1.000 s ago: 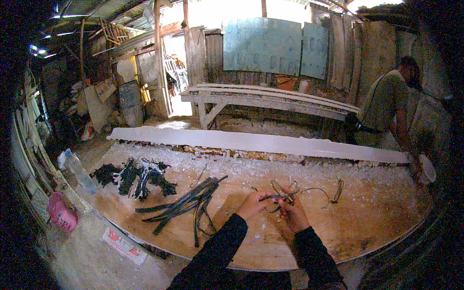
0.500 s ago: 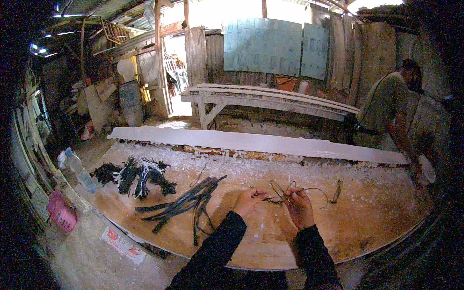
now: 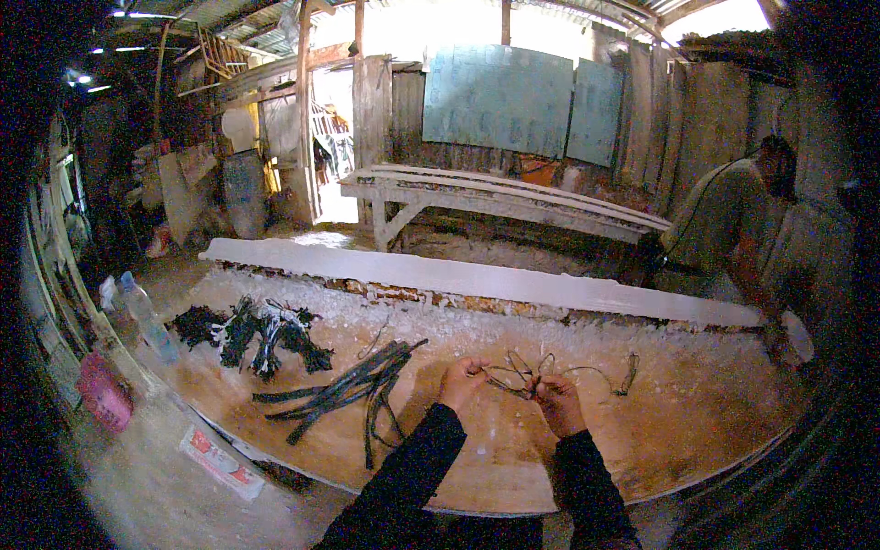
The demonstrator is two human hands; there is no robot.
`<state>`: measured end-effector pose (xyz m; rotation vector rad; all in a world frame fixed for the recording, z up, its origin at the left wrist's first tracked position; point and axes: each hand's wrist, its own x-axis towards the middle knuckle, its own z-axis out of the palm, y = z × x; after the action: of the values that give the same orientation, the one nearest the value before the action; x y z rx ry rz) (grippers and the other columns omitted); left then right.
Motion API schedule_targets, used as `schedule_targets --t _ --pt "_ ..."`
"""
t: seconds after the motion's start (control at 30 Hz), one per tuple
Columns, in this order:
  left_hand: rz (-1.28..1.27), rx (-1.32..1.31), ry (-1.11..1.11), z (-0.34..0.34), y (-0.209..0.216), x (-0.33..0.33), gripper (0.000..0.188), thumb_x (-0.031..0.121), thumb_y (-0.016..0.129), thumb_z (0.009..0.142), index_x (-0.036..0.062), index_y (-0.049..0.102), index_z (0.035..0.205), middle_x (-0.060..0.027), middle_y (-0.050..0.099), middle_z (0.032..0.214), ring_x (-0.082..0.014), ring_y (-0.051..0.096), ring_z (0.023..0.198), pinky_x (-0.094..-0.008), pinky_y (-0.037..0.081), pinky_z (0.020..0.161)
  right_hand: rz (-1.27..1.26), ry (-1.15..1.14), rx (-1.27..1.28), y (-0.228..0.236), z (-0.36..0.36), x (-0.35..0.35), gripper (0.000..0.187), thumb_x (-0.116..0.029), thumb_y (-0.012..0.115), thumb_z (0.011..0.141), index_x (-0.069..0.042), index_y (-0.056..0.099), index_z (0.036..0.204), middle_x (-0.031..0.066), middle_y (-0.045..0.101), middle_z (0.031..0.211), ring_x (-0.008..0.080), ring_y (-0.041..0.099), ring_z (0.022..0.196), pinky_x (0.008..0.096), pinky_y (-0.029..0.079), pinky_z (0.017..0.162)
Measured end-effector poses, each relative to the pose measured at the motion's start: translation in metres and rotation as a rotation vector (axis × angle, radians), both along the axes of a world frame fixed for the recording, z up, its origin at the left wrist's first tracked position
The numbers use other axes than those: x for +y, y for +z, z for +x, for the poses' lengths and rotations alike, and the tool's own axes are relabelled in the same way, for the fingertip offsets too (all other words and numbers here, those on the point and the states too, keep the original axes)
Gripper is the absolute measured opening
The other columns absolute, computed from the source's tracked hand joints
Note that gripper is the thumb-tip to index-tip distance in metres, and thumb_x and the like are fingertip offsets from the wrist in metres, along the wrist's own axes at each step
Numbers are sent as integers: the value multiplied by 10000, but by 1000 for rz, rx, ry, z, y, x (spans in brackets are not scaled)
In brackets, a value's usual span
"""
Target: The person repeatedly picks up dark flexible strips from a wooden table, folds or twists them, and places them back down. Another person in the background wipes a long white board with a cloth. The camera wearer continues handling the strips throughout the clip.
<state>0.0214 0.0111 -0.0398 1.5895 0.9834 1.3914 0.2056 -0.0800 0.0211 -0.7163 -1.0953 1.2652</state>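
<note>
While the left hand (image 3: pixel 461 381) pinches the cord (image 3: pixel 511 370) at one side, fingertips together, the right hand (image 3: pixel 558 401), fingers curled, grips its loops above the table (image 3: pixel 504 472), right of the black strips (image 3: pixel 353 390).

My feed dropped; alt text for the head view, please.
Left hand and right hand hold looped dark cord above a wooden table. Black strips and black bundles lie to the left; a long white slab stretches beyond, another person at right.

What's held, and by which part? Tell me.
A thin, looped dark cord: the left hand pinches its left side, the right hand the place where its loops gather.
</note>
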Motion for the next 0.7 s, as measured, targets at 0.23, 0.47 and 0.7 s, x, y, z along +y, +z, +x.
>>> schedule_targets --t 0.23,0.47,0.7 --pt "-54 -117 -113 19 -6 6 367 66 662 667 35 532 1009 -49 577 781 -119 547 696 -255 454 609 -195 -209 -129 33 -47 -33 129 -7 566 742 -54 529 857 16 517 705 108 504 653 247 446 616" --pt "-224 -186 -491 10 39 -31 442 109 676 677 85 487 1077 -14 560 774 -71 492 619 -217 394 480 -47 -300 -13 42 -63 -35 196 -63 520 769 -60 496 963 42 501 791 133 501 688 227 433 547" --pt "-123 -88 -635 14 67 -57 371 117 653 696 91 499 1033 -2 567 780 -71 469 561 -207 371 445 38 -279 225 26 -32 -24 221 -10 560 752 -50 531 967 25 473 761 128 471 703 263 414 640"
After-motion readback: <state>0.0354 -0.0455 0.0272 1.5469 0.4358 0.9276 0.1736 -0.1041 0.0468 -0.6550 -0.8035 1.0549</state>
